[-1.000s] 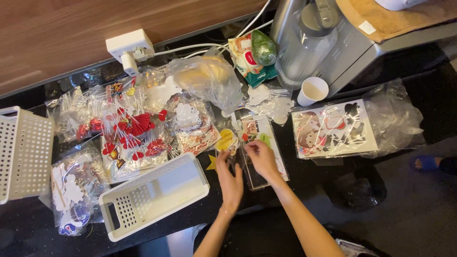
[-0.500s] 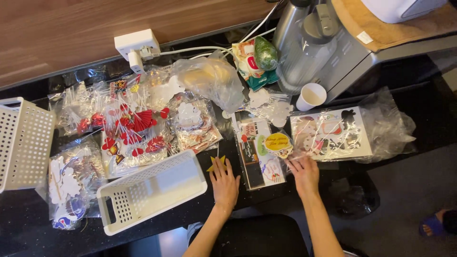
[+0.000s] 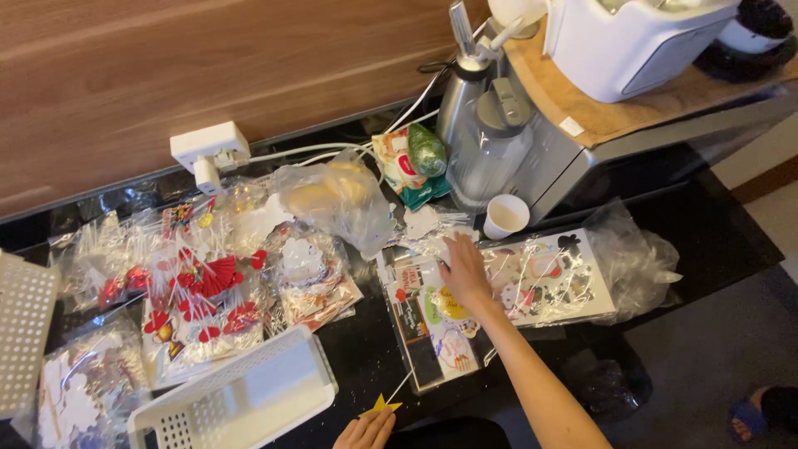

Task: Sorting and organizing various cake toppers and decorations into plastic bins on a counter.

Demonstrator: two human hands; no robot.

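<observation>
Black table full of party packs, wood wall behind. White basket low at left, now closer to view than half second ago. Sticker sheet pack beside right hand. Right hand moved up, now flat and open on card pack, gripping nothing. Left hand slid back to table edge, pinching stick of yellow star pick. White cup near.
</observation>
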